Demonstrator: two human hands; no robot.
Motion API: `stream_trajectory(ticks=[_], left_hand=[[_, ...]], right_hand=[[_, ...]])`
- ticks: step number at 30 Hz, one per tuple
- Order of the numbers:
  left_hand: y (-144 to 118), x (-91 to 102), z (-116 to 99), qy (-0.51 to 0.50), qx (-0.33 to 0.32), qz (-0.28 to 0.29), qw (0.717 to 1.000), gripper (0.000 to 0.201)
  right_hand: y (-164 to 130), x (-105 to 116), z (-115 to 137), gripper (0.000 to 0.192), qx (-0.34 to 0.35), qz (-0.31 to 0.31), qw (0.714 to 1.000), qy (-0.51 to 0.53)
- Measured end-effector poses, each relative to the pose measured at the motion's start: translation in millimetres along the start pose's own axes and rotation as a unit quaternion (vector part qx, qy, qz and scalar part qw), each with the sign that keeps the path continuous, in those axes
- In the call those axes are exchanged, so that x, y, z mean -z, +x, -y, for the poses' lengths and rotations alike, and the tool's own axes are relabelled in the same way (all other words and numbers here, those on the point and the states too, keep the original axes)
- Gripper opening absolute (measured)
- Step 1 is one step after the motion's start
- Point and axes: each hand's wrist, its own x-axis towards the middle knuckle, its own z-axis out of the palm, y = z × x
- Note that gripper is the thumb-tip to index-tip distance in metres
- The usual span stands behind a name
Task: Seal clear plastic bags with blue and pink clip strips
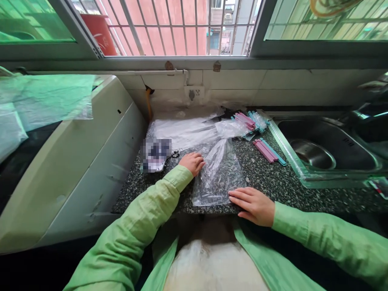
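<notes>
A clear plastic bag (216, 182) lies flat and crinkled near the front edge of the speckled dark countertop (263, 184). My left hand (191, 163) rests at the bag's left edge, its fingers curled together over the film; the fingertips are partly hidden. At the lower right corner of the bag, my right hand (253, 205) lies with fingers stretched out, their tips touching the plastic. Behind the bag, more clear plastic sheets (184, 131) are spread toward the wall. Pink and blue flat sticks (266, 151) lie to the right, with another bundle of sticks (245, 120) farther back.
A phone-like object (156, 155), partly blurred out, sits left of my left hand. On the right is a steel sink (303, 173) with a raised rim. A white appliance (100, 161) borders the counter on the left. A wall socket (194, 93) is below the barred window.
</notes>
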Motion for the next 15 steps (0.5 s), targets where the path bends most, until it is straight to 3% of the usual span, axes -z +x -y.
stream_trajectory(ticks=[5, 8, 11, 13, 15], left_hand=[[-5, -2.9, 13, 0.031, 0.057, -0.026, 0.998, 0.032], [-16, 1.6, 14, 0.027, 0.061, -0.074, 0.995, 0.033], [-47, 8.1, 1, -0.016, -0.045, -0.123, 0.991, 0.042], [-75, 7.6, -14, -0.044, -0.142, -0.108, 0.983, 0.052], [-102, 1.2, -29, -0.046, -0.203, -0.077, 0.975, 0.060]], right_hand=[[-20, -4, 8, 0.035, -0.002, -0.018, 0.999, -0.030], [-26, -1, 7, 0.032, 0.003, -0.046, 0.998, -0.034], [-32, 4, 5, 0.040, -0.074, -0.065, 0.993, -0.065], [-36, 5, 4, 0.048, -0.121, -0.071, 0.986, -0.090], [-40, 3, 7, 0.043, -0.129, -0.082, 0.983, -0.098]])
